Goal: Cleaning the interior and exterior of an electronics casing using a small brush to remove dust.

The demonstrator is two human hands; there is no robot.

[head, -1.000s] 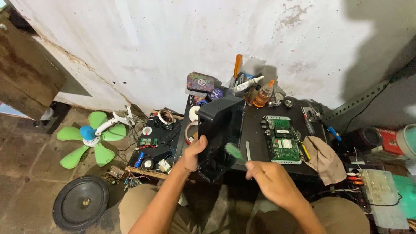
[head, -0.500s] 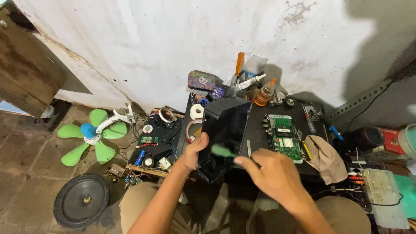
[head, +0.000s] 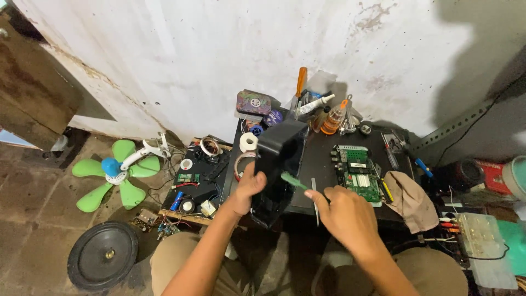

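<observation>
Nearest the camera, the right hand [head: 345, 211] is seen closed around the handle of a green brush [head: 294, 181], whose head points left toward a black casing [head: 278, 167]. The left hand [head: 247, 189] is clamped on the casing's lower left edge. The casing is held tilted up at the front edge of a dark worktable [head: 320, 164], its open side turned toward the brush. A thin metal strip [head: 314, 194] lies on the table just beside the right hand.

Further in, a green circuit board [head: 357, 172] is noted right of the casing, with a tan cloth [head: 408, 197] near its right side. A white tape roll [head: 249, 142] sits left of the casing. An orange-handled screwdriver [head: 301, 82] and an amber bottle [head: 333, 119] stand against the wall. On the floor to the left, a green fan blade [head: 112, 172] and a black round disc [head: 102, 255] are observed.
</observation>
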